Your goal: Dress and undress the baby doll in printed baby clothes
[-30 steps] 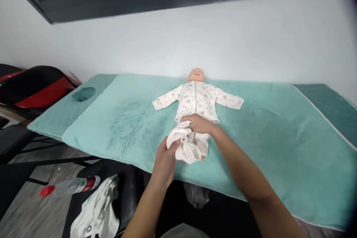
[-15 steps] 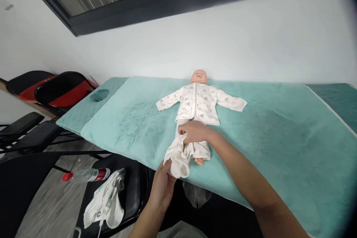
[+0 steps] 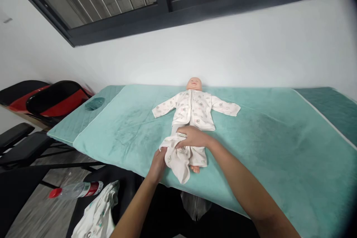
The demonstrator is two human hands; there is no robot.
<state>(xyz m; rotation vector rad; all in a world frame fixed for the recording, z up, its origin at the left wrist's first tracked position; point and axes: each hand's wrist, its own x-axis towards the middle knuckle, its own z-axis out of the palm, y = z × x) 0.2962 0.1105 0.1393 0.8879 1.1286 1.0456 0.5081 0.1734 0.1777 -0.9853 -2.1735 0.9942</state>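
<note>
At the far left stand black and red chairs [image 3: 52, 100], and below them, on a dark seat by my knees, lie a bottle [image 3: 75, 189] with a red cap and a spare printed garment [image 3: 97, 215], both well apart from my work. My left hand [image 3: 158, 163] is at the near edge of the bed [image 3: 83, 115], fingers closed on the left side of the bunched white pants [image 3: 178, 160]. The pants sit gathered over the doll's legs, with a loose fold hanging toward the bed's edge. My right hand [image 3: 192, 137] lies across the doll's waist, just below the hem of its shirt, and pinches the top of the same bunch, so both hands grip the pants. The doll [image 3: 192, 109] lies on its back, head toward the wall and sleeves spread, on the teal towel [image 3: 264, 137] that covers the bed. One bare foot [image 3: 195, 169] shows just under the cloth, beside the fold. I judge that I am in the middle of working the pants along the legs, between waist and feet. The next move calls for both hands to pull evenly and for the cloth to slide free of that foot without dragging the doll toward the edge.
</note>
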